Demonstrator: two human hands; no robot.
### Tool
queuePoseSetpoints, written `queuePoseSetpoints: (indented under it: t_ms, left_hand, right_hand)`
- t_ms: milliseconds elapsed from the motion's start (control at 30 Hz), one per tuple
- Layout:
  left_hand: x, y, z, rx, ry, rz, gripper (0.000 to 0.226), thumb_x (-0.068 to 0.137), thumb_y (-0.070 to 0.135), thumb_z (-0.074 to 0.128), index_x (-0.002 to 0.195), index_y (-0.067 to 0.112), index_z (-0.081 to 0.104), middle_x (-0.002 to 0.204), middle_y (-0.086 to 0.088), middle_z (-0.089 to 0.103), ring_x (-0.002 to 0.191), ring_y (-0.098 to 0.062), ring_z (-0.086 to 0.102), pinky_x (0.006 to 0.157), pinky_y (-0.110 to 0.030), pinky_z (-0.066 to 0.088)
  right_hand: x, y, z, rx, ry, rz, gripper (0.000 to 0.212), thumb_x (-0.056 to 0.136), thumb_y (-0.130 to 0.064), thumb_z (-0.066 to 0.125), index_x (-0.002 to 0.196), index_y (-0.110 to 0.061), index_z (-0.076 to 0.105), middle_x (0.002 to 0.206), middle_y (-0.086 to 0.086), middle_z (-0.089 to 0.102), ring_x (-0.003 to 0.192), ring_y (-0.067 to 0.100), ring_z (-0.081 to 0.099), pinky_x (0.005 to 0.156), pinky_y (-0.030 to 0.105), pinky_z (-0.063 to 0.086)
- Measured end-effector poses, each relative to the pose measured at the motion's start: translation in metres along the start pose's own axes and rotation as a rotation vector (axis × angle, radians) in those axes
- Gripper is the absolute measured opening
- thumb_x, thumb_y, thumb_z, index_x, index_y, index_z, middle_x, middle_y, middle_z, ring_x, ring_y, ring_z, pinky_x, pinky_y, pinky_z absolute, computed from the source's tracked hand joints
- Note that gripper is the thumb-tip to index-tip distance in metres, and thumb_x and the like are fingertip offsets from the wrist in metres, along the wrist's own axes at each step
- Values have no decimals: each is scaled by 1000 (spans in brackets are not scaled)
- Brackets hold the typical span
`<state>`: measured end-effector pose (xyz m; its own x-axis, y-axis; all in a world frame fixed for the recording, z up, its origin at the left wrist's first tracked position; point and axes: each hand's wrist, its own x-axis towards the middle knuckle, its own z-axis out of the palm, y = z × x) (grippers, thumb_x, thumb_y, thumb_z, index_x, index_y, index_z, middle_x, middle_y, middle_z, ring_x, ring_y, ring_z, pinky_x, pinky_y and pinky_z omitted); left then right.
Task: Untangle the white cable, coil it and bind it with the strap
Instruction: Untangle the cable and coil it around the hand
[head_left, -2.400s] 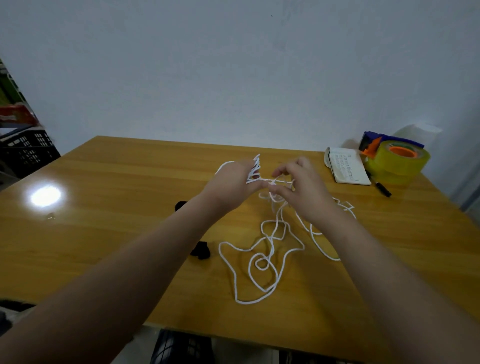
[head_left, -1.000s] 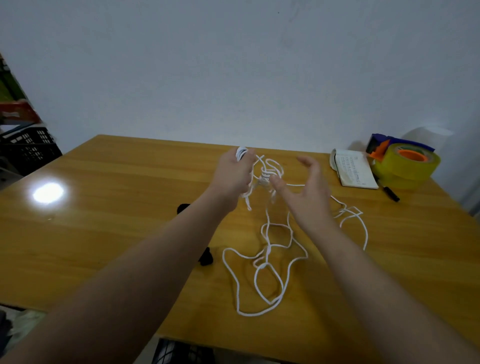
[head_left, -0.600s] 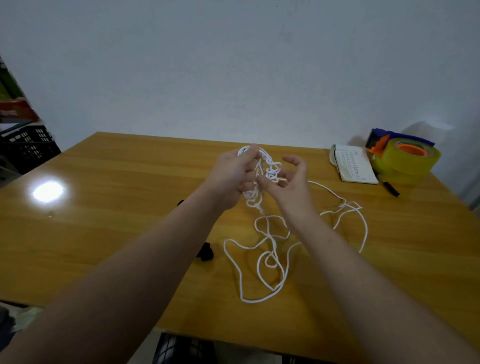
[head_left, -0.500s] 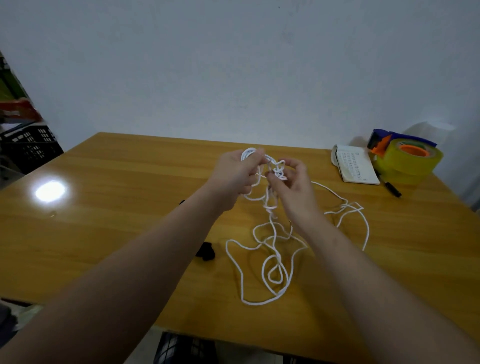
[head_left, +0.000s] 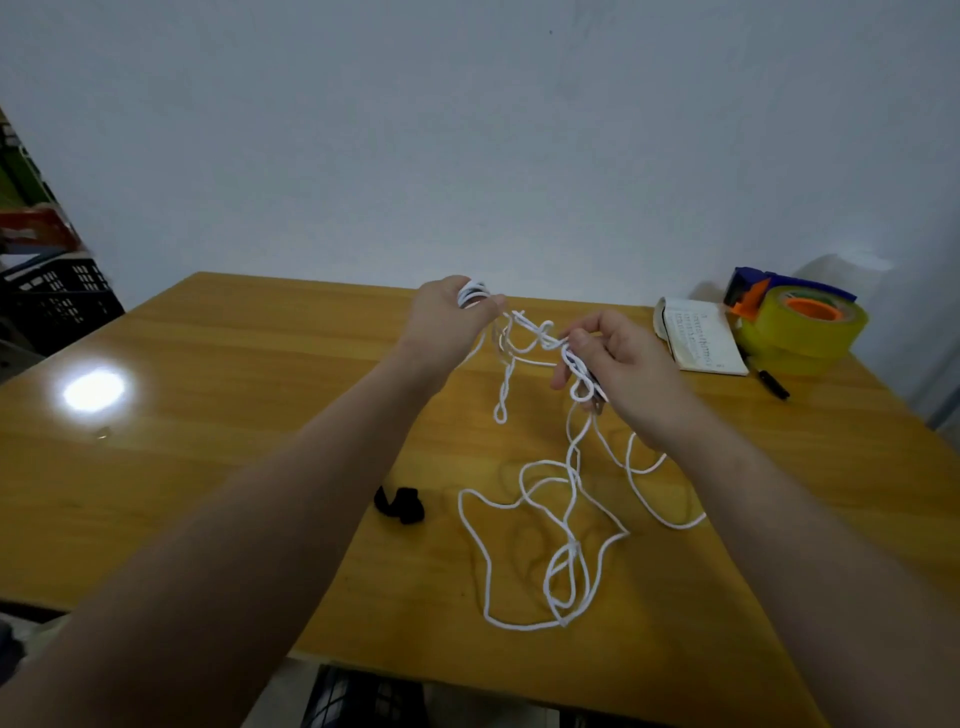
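Both hands have drawn apart since half a second ago, stretching a knotted span of white cable (head_left: 530, 332) between them. Left hand (head_left: 447, 317) is closed around a small bundle of coils; right hand (head_left: 623, 364) pinches the tangle with fingers curled. Remaining cable hangs below the right hand and sprawls in loose loops on the worktop (head_left: 208, 415). Black strap (head_left: 400, 505) lies just left of those loops.

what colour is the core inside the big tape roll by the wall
Orange, inside the big yellow-green tape roll at the wooden table's far right; the head view, the only one, shows it clearly.
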<state>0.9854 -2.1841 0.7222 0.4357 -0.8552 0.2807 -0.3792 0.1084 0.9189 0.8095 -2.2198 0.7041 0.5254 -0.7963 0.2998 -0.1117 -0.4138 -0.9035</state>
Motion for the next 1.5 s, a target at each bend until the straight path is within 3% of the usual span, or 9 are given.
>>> queuePoseSetpoints:
  t_ms: [100, 233, 567, 733, 900, 1100, 1200, 1400, 1500]
  left_hand:
    - [5, -9, -5, -7, 40, -47, 16, 88, 19, 64, 76, 11, 56, 58, 2, 44, 47, -9, 36, 36, -14, 28]
    - [7, -23, -6, -10, 61, -72, 26, 88, 15, 62, 66, 13, 50, 54, 0, 37, 35, -3, 33, 34, -13, 24]
    - [10, -53, 13, -63, 119, -279, 28, 90, 20, 60, 66, 13, 47, 56, -3, 34, 49, -16, 25, 46, -24, 20]
    - [9, -48, 17, -218, 1, -183, 25, 90, 21, 61, 70, 15, 48, 54, 1, 36, 39, -8, 30, 40, -17, 23]
    - [11, -23, 12, -302, 7, -101, 21, 91, 20, 60, 73, 18, 50, 50, 6, 37, 34, -2, 29, 36, -13, 23]
    - [15, -9, 4, -231, -7, -55, 19, 90, 26, 61, 80, 13, 53, 59, 0, 41, 41, -7, 33, 40, -15, 26]
    - [15, -10, 9, -220, 10, -54, 18, 90, 26, 61, 84, 10, 53, 66, -4, 44, 47, -11, 34, 39, -16, 27]
    - [17, -31, 7, -175, 101, -150, 26, 92, 21, 58, 70, 15, 46, 58, 0, 35, 48, -12, 30, 42, -20, 25]
    - [23, -47, -4, -206, 232, -324, 22, 91, 19, 57, 74, 11, 46, 59, -3, 35, 48, -14, 30, 36, -13, 25]
  right_hand:
    - [-6, 7, -2, 42, 80, 28, 14, 98, -13, 42, 85, -15, 48, 82, 8, 70, 49, 9, 57, 45, 24, 47]
    - [-13, 22, -3, -25, 289, 38, 19, 95, -18, 49, 79, -26, 54, 90, 7, 71, 82, 23, 67, 77, 46, 55]
    - [-32, 24, 24, 315, 404, -75, 19, 97, -10, 43, 83, -19, 53, 88, -7, 71, 92, 2, 65, 82, 13, 46]
    - [-27, 21, 12, 314, 263, 126, 26, 100, -22, 38, 79, -14, 51, 63, -4, 55, 55, 5, 47, 58, 20, 38]
    - [-18, 9, 7, -65, -60, 156, 26, 91, -23, 58, 116, -19, 58, 80, 1, 50, 53, 0, 44, 50, 13, 40]
    - [-11, 9, 14, -33, -139, 133, 24, 82, -18, 69, 105, -18, 64, 50, -4, 40, 49, 11, 39, 49, 19, 36]
    - [-5, 11, 22, -40, -17, 55, 12, 83, -16, 68, 95, -16, 71, 46, -8, 33, 41, 3, 29, 48, 22, 29]
    - [0, 23, 10, -457, 340, -195, 25, 87, -34, 55, 91, -20, 74, 65, -5, 57, 71, 19, 55, 71, 37, 42]
    - [-10, 20, 10, -365, 399, -344, 15, 88, -25, 58, 91, -22, 72, 85, -8, 63, 86, 7, 56, 80, 24, 42]
